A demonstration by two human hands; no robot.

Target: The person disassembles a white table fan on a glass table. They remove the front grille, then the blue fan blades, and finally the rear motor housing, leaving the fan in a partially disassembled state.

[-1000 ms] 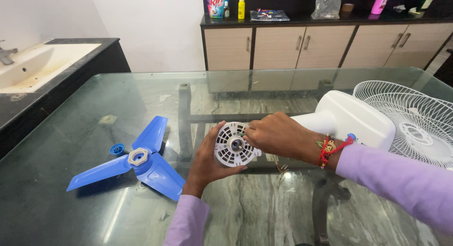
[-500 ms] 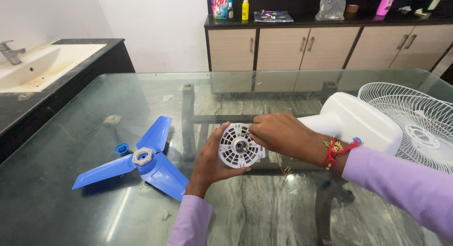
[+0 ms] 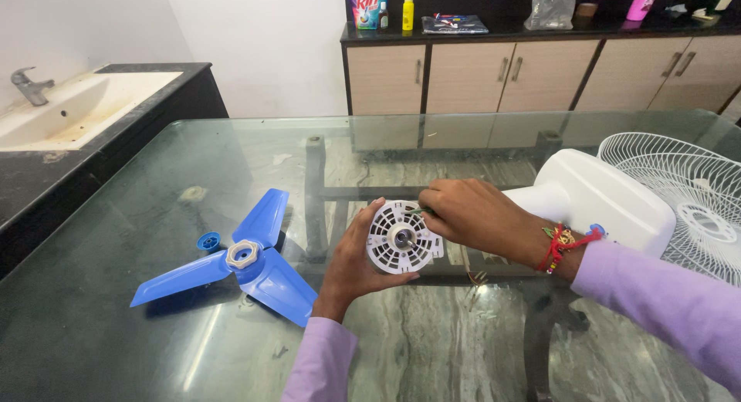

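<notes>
Left of centre, a blue fan blade [image 3: 235, 261] lies on the glass table [image 3: 116, 217]. At centre the left hand [image 3: 351, 265] cups the white motor housing [image 3: 403, 238]; steady it while the right hand [image 3: 472, 214] pinches, seemingly, a thin wire.

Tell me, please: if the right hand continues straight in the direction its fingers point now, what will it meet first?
The right hand points leftward at the round white vented motor cover, which the left hand cups. It would probably meet that cover's upper edge first; its fingertips seem to touch it already.
</notes>
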